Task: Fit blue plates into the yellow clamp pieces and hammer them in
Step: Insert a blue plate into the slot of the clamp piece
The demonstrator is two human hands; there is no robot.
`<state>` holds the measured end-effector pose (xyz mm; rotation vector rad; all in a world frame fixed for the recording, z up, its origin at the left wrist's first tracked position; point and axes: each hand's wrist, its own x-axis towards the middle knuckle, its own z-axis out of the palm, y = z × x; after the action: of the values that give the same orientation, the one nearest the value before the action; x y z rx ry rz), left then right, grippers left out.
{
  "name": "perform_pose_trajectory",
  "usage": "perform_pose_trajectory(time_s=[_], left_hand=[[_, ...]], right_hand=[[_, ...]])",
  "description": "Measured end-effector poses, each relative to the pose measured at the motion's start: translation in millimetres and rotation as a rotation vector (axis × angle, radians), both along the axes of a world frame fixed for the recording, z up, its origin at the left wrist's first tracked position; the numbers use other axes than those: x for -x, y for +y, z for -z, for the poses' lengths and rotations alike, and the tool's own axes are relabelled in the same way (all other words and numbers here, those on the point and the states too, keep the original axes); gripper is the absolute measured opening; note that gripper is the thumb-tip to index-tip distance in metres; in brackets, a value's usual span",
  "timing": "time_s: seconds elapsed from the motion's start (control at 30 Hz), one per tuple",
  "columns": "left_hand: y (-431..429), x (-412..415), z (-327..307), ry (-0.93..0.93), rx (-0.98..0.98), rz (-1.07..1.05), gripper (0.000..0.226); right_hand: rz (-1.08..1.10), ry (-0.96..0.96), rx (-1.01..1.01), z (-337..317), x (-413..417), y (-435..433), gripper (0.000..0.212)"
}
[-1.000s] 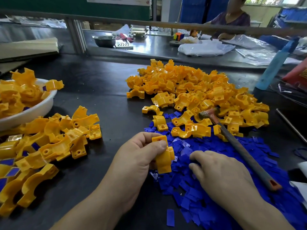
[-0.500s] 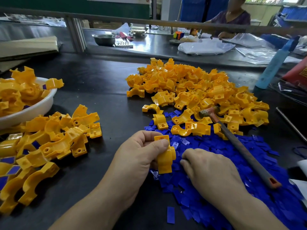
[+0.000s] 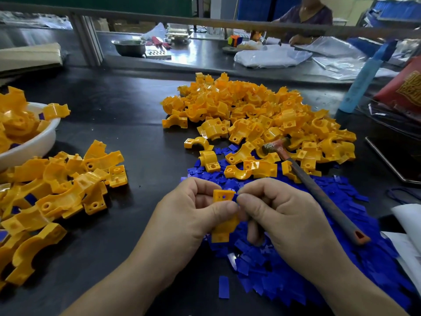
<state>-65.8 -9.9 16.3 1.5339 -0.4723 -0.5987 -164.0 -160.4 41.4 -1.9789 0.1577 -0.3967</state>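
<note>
My left hand [image 3: 191,215] grips a yellow clamp piece [image 3: 222,197] upright, near the front middle of the table. My right hand [image 3: 282,215] pinches a small blue plate [image 3: 235,197] against the clamp's upper right edge; most of the plate is hidden by my fingers. A heap of loose blue plates [image 3: 341,258] lies under and to the right of my hands. Behind it is a large pile of yellow clamp pieces [image 3: 262,115]. A hammer [image 3: 319,192] lies across both heaps, head on the yellow pile, handle toward me.
A white bowl [image 3: 34,142] full of yellow pieces stands at the left edge, with a second pile of clamp pieces [image 3: 57,185] in front of it. A blue bottle [image 3: 364,76] stands at the far right. A person sits behind a rail across the table.
My right hand lifted off the blue heap with a plate and came up to the clamp. My left hand turned the clamp and raised it slightly.
</note>
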Motion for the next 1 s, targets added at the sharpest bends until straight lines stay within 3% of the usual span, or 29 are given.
perform_pose_trajectory(time_s=[0.07,0.23,0.33,0.47,0.6,0.8,1.0], left_hand=[[1,2,0,-0.007,0.014,0.064,0.040],[0,3,-2,0.019,0.024,0.125,0.032],[1,3,-3,0.043,0.028,0.143,0.031],[4,2,-5,0.072,0.058,0.140,0.028],[3,3,-5,0.057,0.057,0.139,0.026],[1,4,-3,0.042,0.048,0.118,0.026],[1,5,-1,0.035,0.041,0.129,0.019]], right_hand=[[-0.015,-0.027,-0.010,-2,1,1,0.014],[-0.021,-0.142,0.233,0,3,-2,0.010],[0.005,-0.158,0.273,2,2,-1,0.008],[0.066,-0.033,0.170,3,1,0,0.028],[-0.017,-0.001,-0.080,4,0,3,0.025],[0.008,-0.067,-0.105,4,1,11,0.014],[-0.023,-0.037,-0.134,5,1,8,0.018]])
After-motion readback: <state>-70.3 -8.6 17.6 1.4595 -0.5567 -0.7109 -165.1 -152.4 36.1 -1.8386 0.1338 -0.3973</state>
